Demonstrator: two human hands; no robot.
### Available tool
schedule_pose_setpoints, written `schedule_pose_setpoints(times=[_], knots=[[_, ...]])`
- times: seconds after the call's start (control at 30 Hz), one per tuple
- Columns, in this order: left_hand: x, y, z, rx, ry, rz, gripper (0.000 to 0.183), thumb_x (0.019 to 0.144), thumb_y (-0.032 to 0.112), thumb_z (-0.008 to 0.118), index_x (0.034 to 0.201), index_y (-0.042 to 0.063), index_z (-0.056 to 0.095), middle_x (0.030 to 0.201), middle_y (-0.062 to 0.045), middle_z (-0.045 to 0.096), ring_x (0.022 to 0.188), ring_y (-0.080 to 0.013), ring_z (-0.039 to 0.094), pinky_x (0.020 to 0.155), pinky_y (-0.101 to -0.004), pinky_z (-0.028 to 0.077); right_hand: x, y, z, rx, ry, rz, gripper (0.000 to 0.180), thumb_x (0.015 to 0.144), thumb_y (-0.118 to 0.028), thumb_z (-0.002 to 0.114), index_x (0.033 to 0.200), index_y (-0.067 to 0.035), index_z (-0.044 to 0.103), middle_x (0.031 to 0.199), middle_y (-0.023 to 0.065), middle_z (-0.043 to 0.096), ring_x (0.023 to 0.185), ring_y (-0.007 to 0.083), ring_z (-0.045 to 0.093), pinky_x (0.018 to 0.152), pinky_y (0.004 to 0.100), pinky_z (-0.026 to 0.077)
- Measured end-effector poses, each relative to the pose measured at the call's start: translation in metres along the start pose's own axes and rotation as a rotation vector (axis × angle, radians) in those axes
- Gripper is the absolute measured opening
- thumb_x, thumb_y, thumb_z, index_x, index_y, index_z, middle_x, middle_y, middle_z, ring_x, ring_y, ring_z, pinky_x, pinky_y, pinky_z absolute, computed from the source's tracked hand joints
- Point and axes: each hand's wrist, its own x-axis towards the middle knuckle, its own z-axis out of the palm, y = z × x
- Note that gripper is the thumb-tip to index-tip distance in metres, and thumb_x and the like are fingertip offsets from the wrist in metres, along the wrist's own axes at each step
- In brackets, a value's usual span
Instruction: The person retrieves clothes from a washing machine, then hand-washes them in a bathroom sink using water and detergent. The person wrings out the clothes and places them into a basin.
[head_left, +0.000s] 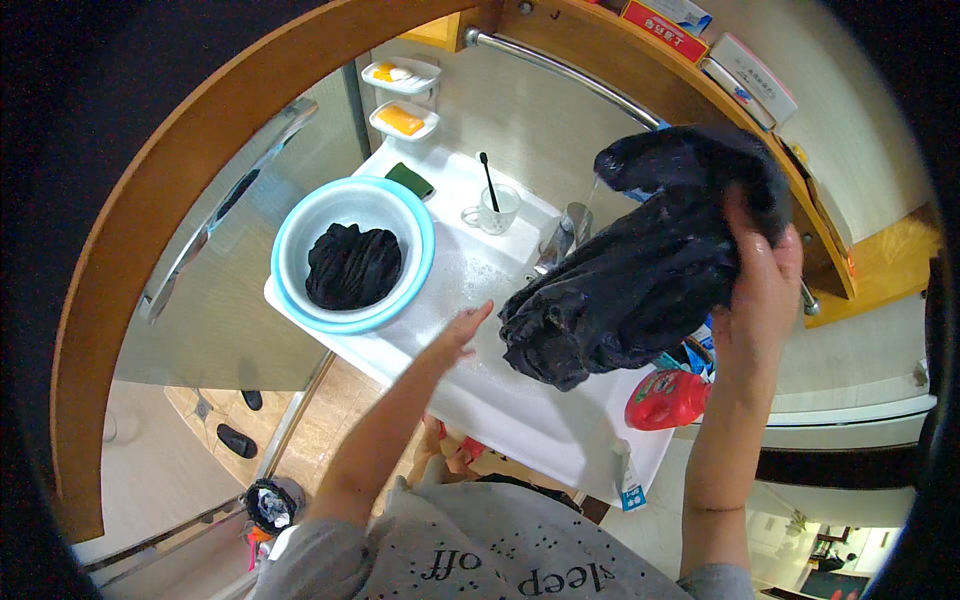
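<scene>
A wet black garment (622, 270) hangs bunched from my right hand (757, 270), lifted over the right side of the white washbasin (465, 322). Its folds cover part of the chrome faucet (559, 240). My left hand (459, 337) is over the middle of the basin, fingers apart, with nothing in it. To its left, a pale basin (292, 251) is nested in a light blue plastic basin (360, 326) on the counter's left end. Inside lies another bunched black cloth (354, 266).
A glass mug (501, 214) with a black toothbrush (489, 180) stands behind the sink, near a green scouring pad (409, 181). Two soap dishes (405, 120) hang on the wall. At right are a red detergent bottle (660, 401) and a toothpaste tube (630, 480). A wooden shelf (600, 52) overhangs the back.
</scene>
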Motion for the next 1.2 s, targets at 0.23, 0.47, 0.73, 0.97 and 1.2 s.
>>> schedule_pose_setpoints(times=[0.23, 0.47, 0.73, 0.97, 1.2], knots=[[0.042, -0.031, 0.04, -0.924, -0.617, -0.156, 0.06, 0.084, 0.057, 0.04, 0.119, 0.009, 0.05, 0.118, -0.007, 0.053, 0.111, -0.0278, 0.047, 0.099, -0.0432, 0.032, -0.013, 0.032, -0.025, -0.093, 0.166, 0.136, 0.031, 0.082, -0.014, 0.059, 0.11, -0.002, 0.053, 0.105, 0.0093, 0.058, 0.093, 0.0191, 0.057, 0.082, 0.0308, 0.046], [0.06, -0.052, -0.012, -0.333, -0.027, 0.25, 0.034, 0.072, 0.006, 0.051, 0.106, 0.006, 0.054, 0.107, -0.015, 0.055, 0.096, -0.0288, 0.054, 0.082, -0.04, 0.046, -0.084, 0.174, -0.073, -0.602, -0.06, 0.557, 0.045, 0.073, -0.003, 0.054, 0.116, 0.0, 0.046, 0.111, 0.0162, 0.053, 0.101, 0.0256, 0.051, 0.092, 0.0332, 0.037], [0.076, -0.086, 0.021, 1.354, 0.402, 0.73, 0.035, 0.077, 0.033, 0.058, 0.107, 0.016, 0.055, 0.138, -0.012, 0.02, 0.12, -0.0401, 0.029, 0.087, -0.0626, 0.028, -0.17, 0.353, -0.04, -1.212, -0.261, 0.225, 0.045, 0.068, -0.029, 0.066, 0.11, -0.016, 0.056, 0.121, 0.0114, 0.043, 0.113, 0.0357, 0.035, 0.091, 0.0509, 0.029], [0.14, -0.084, 0.027, 1.396, 0.258, 0.487, 0.03, 0.08, 0.023, 0.052, 0.11, 0.018, 0.053, 0.132, -0.013, 0.035, 0.119, -0.0336, 0.034, 0.09, -0.0503, 0.035, -0.181, 0.422, -0.024, -1.528, -0.356, 0.422, 0.039, 0.077, -0.023, 0.055, 0.115, -0.014, 0.05, 0.121, 0.009, 0.043, 0.11, 0.0344, 0.038, 0.085, 0.0512, 0.033], [0.207, -0.078, 0.011, 1.598, 0.04, 0.221, 0.029, 0.082, 0.029, 0.048, 0.103, 0.012, 0.057, 0.098, -0.017, 0.06, 0.088, -0.0301, 0.059, 0.079, -0.0439, 0.045, -0.136, 0.461, -0.03, -1.322, -0.492, 0.756, 0.026, 0.083, -0.023, 0.047, 0.102, -0.009, 0.058, 0.097, 0.0152, 0.058, 0.092, 0.0326, 0.055, 0.074, 0.0446, 0.044]])
